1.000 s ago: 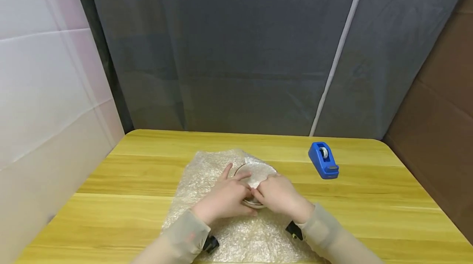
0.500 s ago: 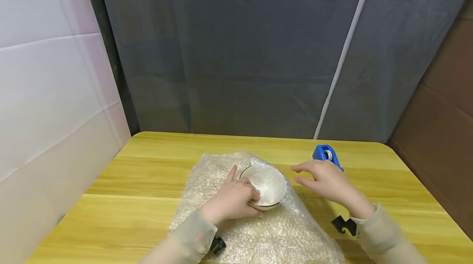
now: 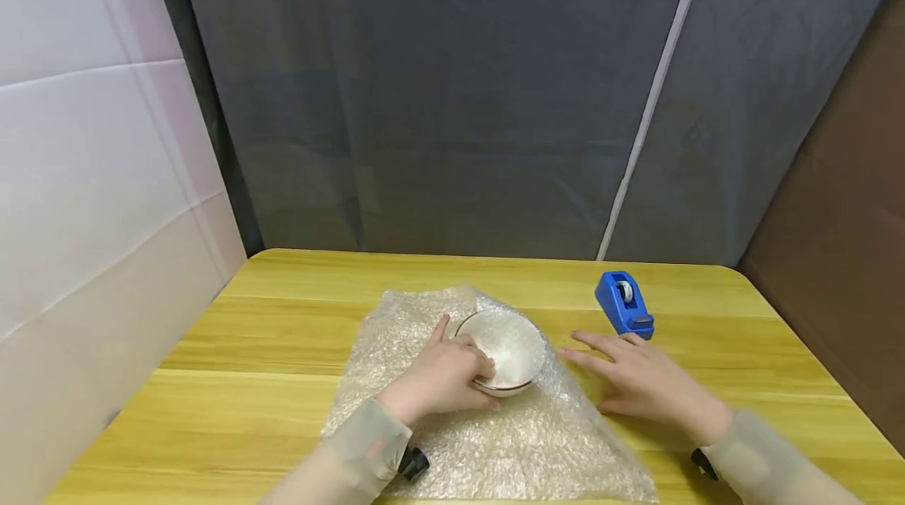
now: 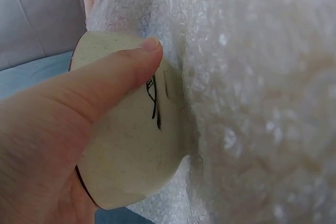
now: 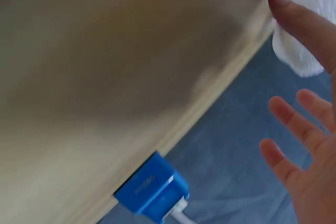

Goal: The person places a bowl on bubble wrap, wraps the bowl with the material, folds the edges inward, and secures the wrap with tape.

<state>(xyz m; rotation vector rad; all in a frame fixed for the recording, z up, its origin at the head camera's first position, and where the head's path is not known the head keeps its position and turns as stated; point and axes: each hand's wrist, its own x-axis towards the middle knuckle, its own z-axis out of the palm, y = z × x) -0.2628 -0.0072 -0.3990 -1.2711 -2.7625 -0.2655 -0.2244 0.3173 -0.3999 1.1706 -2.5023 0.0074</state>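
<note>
A cream bowl [image 3: 512,349] with a dark rim stands on a sheet of bubble wrap [image 3: 526,450] in the head view. My left hand [image 3: 441,381] grips its near left side, fingers inside over the rim. In the left wrist view the thumb presses the bowl's outer wall [image 4: 123,156], beside thin black drawn marks. My right hand [image 3: 646,381] is spread and holds nothing, just right of the wrap's edge and low over the table. The right wrist view shows its thumb and fingers [image 5: 294,114] apart, near the wrap.
A blue tape dispenser [image 3: 622,305] with a white roll stands at the back right, just beyond my right hand. All of this is on a yellow wood-grain table [image 3: 233,379]. A dark grey curtain [image 3: 438,112] hangs behind, with a white panel on the left and a brown one on the right.
My right hand has left the bowl and moved right, then come lower with its fingers spread beside the wrap. The left hand keeps its hold, and more of the bowl shows now.
</note>
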